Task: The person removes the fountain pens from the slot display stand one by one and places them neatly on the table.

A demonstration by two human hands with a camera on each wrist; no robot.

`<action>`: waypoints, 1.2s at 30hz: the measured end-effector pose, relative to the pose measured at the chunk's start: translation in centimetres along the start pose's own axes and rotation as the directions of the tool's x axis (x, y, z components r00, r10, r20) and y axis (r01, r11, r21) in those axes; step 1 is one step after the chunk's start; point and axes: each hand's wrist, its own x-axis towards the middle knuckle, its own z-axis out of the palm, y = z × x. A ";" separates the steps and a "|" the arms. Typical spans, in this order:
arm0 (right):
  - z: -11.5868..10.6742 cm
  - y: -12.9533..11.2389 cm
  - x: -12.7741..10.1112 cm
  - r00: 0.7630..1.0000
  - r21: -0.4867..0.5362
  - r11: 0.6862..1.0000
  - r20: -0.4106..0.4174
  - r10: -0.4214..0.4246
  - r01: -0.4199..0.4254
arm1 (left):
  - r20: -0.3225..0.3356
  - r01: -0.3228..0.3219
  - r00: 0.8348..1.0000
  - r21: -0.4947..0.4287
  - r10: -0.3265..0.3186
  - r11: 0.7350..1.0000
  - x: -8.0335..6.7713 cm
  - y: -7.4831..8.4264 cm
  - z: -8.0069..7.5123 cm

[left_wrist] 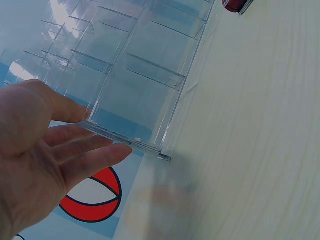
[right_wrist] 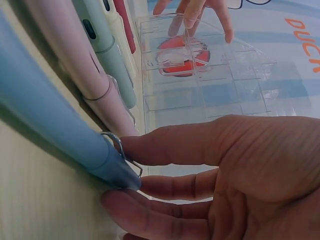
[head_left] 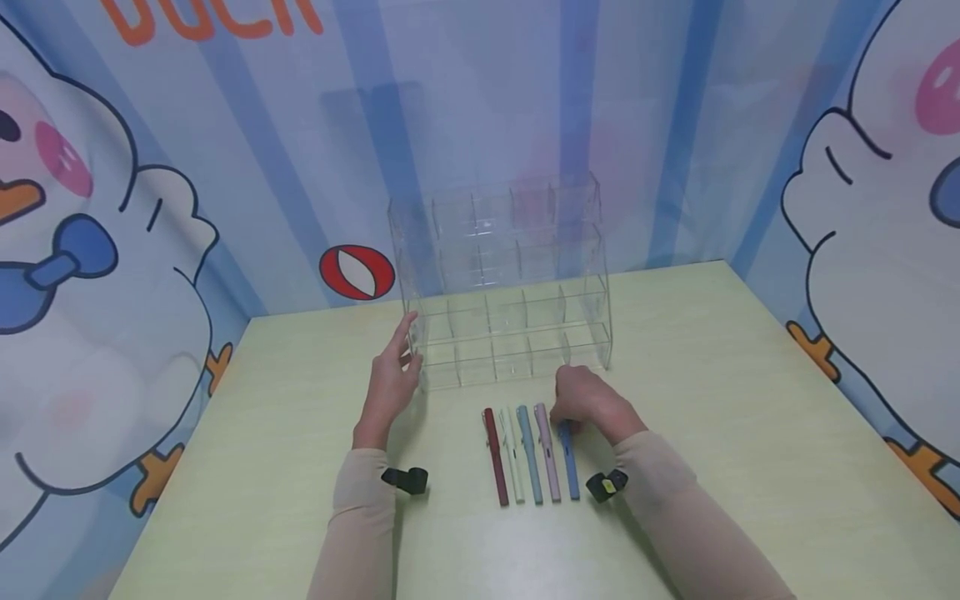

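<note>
A clear stepped display rack [head_left: 510, 333] with several compartments stands at the back of the table. My left hand [head_left: 392, 383] grips its left side panel; in the left wrist view the thumb of the left hand [left_wrist: 35, 135] lies at the panel's edge, with fingers along the outside. My right hand [head_left: 592, 400] pinches the clip end of a blue pen [head_left: 570, 467], the rightmost in a row. In the right wrist view, thumb and fingers of the right hand [right_wrist: 240, 170] meet around the blue pen's [right_wrist: 55, 110] capped end, by its wire clip.
Left of the blue pen lie a lilac pen [head_left: 549, 458], a teal pen [head_left: 529, 458], a pale cream-green pen [head_left: 513, 458] and a dark red pen [head_left: 496, 458], side by side. The pale wooden table [head_left: 247, 467] meets a printed cartoon backdrop [head_left: 480, 108] behind the rack.
</note>
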 end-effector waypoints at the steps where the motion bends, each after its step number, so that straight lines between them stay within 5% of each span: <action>1: 0.0 0.0 0.0 1.000 0.002 1.000 -0.001 -0.002 0.002 | 0.001 0.000 1.000 -0.001 0.000 1.000 0.0 0.0 0.0; 36: -1.2 -0.2 -0.8 0.999 -0.013 0.999 -0.005 -0.037 0.036 | -0.004 -0.002 1.000 0.009 0.002 1.000 0.0 -0.1 0.1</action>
